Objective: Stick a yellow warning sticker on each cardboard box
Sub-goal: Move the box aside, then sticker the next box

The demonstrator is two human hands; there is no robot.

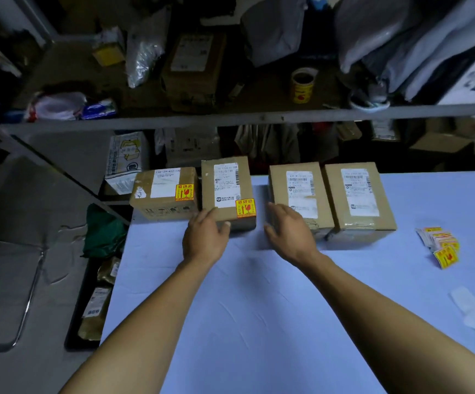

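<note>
Left hand (205, 237) gripped second cardboard box (227, 191) at its near corner; right hand (288, 230), fingers relaxed, rested against third cardboard box (298, 194).

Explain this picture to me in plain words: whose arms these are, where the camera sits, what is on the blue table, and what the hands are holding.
There is no machine here. The single picture comes from a camera worn on a person's head, looking forward and down, so the two bare arms are that person's own.

Four cardboard boxes stand in a row on the blue table. The first box and the second box already carry a yellow warning sticker each. The third box and the fourth box show only white shipping labels. A stack of yellow stickers lies to the right.

The left hand grips the near edge of the second box. The right hand is open at the third box and holds nothing. Cluttered shelves stand behind.
</note>
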